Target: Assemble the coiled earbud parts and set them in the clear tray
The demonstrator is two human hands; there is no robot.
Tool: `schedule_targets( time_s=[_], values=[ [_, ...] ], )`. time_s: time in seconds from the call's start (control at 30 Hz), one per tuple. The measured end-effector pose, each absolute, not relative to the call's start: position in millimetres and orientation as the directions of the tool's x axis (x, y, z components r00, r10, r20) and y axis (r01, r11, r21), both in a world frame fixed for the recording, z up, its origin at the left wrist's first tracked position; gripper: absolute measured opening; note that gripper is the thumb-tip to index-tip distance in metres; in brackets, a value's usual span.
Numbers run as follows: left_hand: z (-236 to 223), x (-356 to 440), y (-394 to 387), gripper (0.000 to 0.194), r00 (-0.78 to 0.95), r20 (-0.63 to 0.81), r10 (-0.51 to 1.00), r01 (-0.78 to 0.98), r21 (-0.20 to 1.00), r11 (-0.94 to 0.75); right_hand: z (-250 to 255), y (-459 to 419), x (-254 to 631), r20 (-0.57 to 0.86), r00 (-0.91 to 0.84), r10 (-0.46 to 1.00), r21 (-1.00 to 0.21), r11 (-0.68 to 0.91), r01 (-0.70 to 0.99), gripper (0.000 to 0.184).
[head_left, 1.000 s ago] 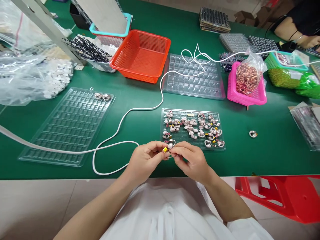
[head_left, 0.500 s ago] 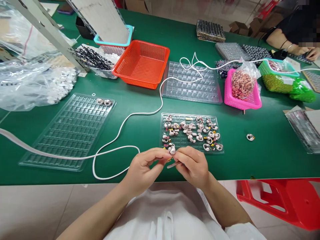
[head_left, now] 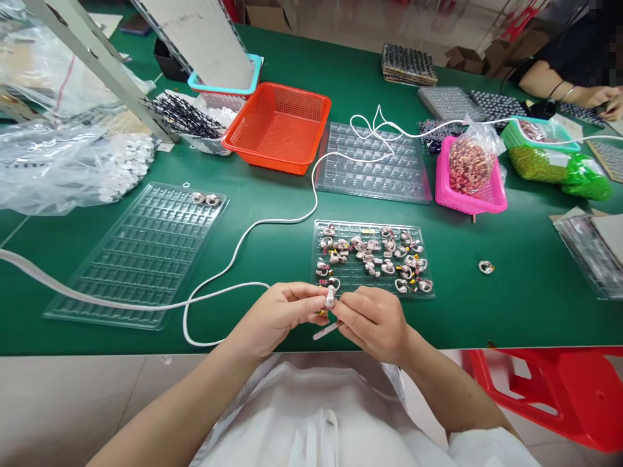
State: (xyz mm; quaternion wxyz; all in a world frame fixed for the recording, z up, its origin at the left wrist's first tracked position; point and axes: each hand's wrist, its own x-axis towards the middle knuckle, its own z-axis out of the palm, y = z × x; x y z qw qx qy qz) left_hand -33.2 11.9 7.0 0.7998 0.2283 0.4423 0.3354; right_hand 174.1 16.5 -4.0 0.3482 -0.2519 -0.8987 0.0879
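Both my hands meet at the near edge of the green table. My left hand (head_left: 280, 314) pinches a small pink-and-silver part with a yellow tag (head_left: 329, 299) between thumb and fingers. My right hand (head_left: 372, 321) is closed around a thin metal tool (head_left: 325, 331) and also touches the part. Just beyond the hands lies a clear tray (head_left: 423, 293) holding several similar small parts. A white cable (head_left: 228, 263) loops past my left hand.
A large clear blister tray (head_left: 136, 259) with two parts lies at left. An orange basket (head_left: 277, 123), another clear tray (head_left: 372, 168), a pink basket (head_left: 470, 198) with copper coils, green bags and a loose part (head_left: 485, 266) lie further off. Another person's arm (head_left: 569, 87) is at far right.
The small part has turned in my fingers, and the yellow tag now shows less. The metal tool in my right hand has dropped slightly lower. The camera view shifted a little.
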Motion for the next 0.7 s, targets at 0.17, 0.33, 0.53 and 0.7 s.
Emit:
schedule_targets(
  time_s=[0.17,0.33,0.53,0.7],
  values=[
    [12.3,-31.6,11.0,0.022,0.357,-0.593,0.721,-0.314,0.651,0.691,-4.6,16.6,175.9,0.563,-0.662,0.494,-0.336,0.869,0.362,0.026],
    [14.3,-25.1,12.5,0.024,0.33,-0.597,0.731,-0.296,0.67,0.681,-4.8,21.6,181.0,0.536,-0.717,0.445,-0.279,0.895,0.347,0.025],
    [17.3,-21.9,15.4,0.023,0.33,-0.559,0.761,-0.283,0.71,0.645,-3.6,18.1,182.8,0.537,-0.646,0.542,-0.436,0.834,0.338,0.034],
    [19.0,-21.5,12.8,0.019,0.248,-0.541,0.803,-0.279,0.754,0.595,-2.0,0.3,181.0,0.441,-0.301,0.846,-0.839,0.507,0.196,0.027]
  ],
)
